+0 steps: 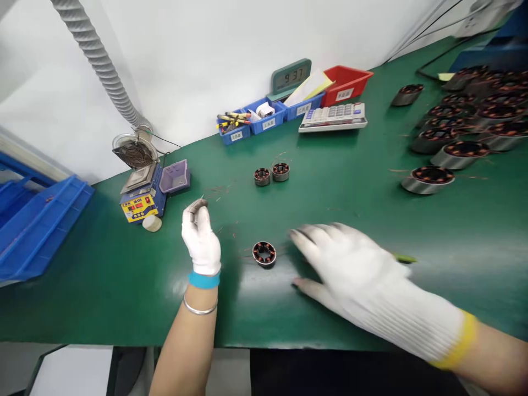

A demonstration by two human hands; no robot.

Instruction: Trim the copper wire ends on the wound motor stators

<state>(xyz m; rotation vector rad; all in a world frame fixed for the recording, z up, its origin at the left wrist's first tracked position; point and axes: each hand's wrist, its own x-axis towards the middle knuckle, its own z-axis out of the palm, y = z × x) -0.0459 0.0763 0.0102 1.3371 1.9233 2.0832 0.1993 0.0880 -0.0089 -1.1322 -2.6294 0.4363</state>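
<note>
Both my hands wear white knit gloves over a green table mat (124, 297). My left hand (201, 235) is raised with its fingertips pinched together on a thin wire end, too small to make out clearly. My right hand (350, 269) is blurred by motion, fingers stretched out and spread toward a small round motor stator (264, 254) with copper windings lying just left of its fingertips. Two more small stators (271, 174) sit side by side farther back. A thin green object (404, 258) peeks out behind my right hand.
A soldering station (142, 195) with a fume hose (99, 60) stands at the left, next to blue trays (33, 220). Blue and red bins (289, 102), a calculator (333, 116) and a clock (291, 76) line the back. Several larger stators (466, 132) crowd the right.
</note>
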